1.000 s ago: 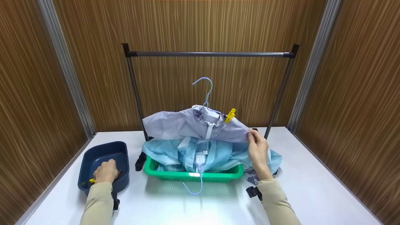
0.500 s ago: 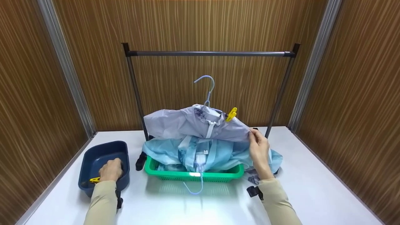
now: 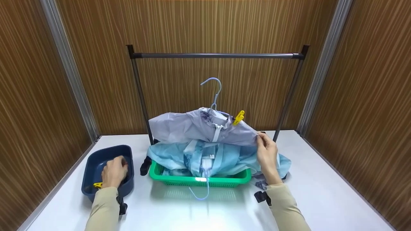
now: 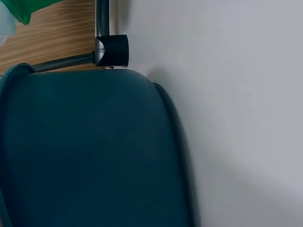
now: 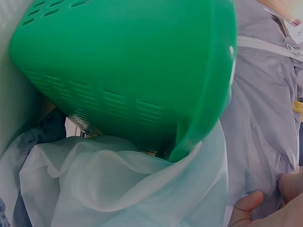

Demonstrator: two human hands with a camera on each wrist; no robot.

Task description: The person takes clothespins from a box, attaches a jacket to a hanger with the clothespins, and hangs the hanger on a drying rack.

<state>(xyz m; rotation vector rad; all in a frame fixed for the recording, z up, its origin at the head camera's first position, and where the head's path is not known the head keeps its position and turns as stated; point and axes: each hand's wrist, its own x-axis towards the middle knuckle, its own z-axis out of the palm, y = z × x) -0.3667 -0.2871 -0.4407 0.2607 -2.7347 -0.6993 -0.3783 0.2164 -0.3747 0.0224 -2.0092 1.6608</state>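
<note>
A lavender jacket (image 3: 183,126) with a white front zip sits on a hanger (image 3: 215,91) above the basket. A yellow clothespin (image 3: 238,118) is clipped near its collar. My right hand (image 3: 267,154) pinches the jacket's sleeve; the right wrist view shows thumb and finger on the lavender cloth (image 5: 255,142). My left hand (image 3: 114,173) is down inside a dark blue basin (image 3: 107,150), fingers bent. Whatever those fingers touch is hidden. Beside that hand, another yellow clothespin (image 3: 97,185) shows in the basin. Only the basin's outer wall (image 4: 94,146) fills the left wrist view.
A green basket (image 3: 200,181) holds a light blue garment (image 3: 170,154) that spills over its right side. That garment's hanger hook (image 3: 207,192) hangs over the front rim. Behind stands a rack with a metal bar (image 3: 215,55). Wood-grain panels enclose the white table (image 3: 321,192).
My left hand shifts slightly right and forward within the basin, and its fingertips turn more into view. The right hand keeps its pinch on the sleeve, almost still.
</note>
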